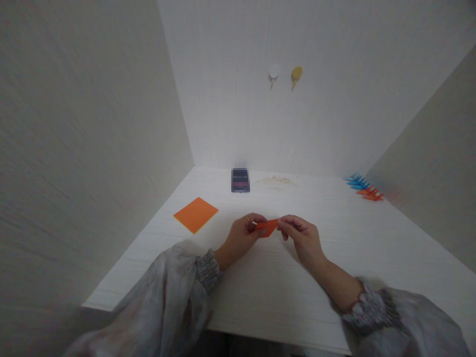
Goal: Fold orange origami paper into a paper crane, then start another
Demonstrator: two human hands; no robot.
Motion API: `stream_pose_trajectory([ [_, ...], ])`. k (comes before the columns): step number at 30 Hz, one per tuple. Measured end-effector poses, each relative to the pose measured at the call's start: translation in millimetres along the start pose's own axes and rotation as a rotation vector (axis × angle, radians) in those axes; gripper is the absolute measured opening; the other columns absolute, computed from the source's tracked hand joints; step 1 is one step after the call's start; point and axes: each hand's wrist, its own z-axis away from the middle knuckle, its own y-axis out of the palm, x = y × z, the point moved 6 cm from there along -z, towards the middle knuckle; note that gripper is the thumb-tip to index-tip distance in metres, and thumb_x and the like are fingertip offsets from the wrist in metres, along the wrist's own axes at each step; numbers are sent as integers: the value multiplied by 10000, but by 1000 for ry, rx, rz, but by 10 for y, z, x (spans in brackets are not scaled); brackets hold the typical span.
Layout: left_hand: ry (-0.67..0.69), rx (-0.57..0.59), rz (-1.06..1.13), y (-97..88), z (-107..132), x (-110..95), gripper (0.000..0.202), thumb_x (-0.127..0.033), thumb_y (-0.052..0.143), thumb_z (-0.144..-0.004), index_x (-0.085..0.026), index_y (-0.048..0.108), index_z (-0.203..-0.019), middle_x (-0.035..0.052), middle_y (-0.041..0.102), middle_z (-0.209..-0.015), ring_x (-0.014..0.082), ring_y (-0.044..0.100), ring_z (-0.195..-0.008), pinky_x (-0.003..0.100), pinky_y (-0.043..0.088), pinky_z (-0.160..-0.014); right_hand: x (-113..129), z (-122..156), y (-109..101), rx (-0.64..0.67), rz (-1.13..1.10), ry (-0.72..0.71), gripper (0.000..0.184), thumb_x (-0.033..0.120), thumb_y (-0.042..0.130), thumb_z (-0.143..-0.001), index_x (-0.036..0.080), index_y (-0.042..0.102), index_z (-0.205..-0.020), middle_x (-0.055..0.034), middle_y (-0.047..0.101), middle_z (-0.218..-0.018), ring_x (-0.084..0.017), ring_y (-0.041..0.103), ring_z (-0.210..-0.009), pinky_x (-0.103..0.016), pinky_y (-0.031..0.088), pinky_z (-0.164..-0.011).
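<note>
Between my two hands, a small folded piece of orange paper [270,229] is held just over the white table. My left hand [247,232] grips its left end between thumb and fingers; a ring shows on one finger. The thumb and forefinger of my right hand [302,234] pinch its upper right corner. Part of the paper is hidden behind the left fingers. To the left of my hands lies a flat stack of square orange paper [196,215] with a yellow edge.
A dark blurred flat object [240,180] lies near the back wall. Several folded blue paper figures [357,181] and orange paper figures [370,193] stand in a row at the right edge. A white hook [274,72] and a yellow hook [297,73] are on the back wall.
</note>
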Motion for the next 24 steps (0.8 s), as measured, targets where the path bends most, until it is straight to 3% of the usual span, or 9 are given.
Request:
stream_pose_trajectory([
  [9, -40, 139, 195, 102, 5, 26, 269, -213, 671, -634, -148, 486, -819, -18, 561, -706, 74, 543, -583, 195, 399, -549, -44, 13, -17, -16, 84, 24, 140, 301, 580, -729, 172, 594, -677, 40, 473, -535, -73, 366, -470, -207, 265, -435],
  [18, -91, 124, 277, 100, 3, 10, 379, -210, 722, -568, -153, 484, -857, -29, 533, -739, 82, 563, -599, 217, 431, -577, -61, 10, -11, 2, 227, -32, 156, 320, 515, -771, 184, 530, -697, 27, 468, -583, -107, 420, -538, -233, 345, -516],
  [22, -91, 105, 255, 78, -1, 34, 392, -216, 729, -558, -158, 489, -863, -36, 523, -722, 79, 557, -591, 220, 433, -576, 37, -14, 10, 28, 330, -195, 136, 307, 509, -772, 193, 525, -702, -20, 532, -761, -146, 493, -724, -265, 397, -662],
  [24, -88, 102, 244, 71, -2, 39, 386, -217, 726, -564, -156, 490, -864, -36, 526, -711, 76, 554, -576, 215, 430, -561, 30, -24, 31, 63, 311, -180, 139, 319, 497, -780, 192, 531, -735, -36, 557, -810, -154, 518, -764, -275, 410, -694],
])
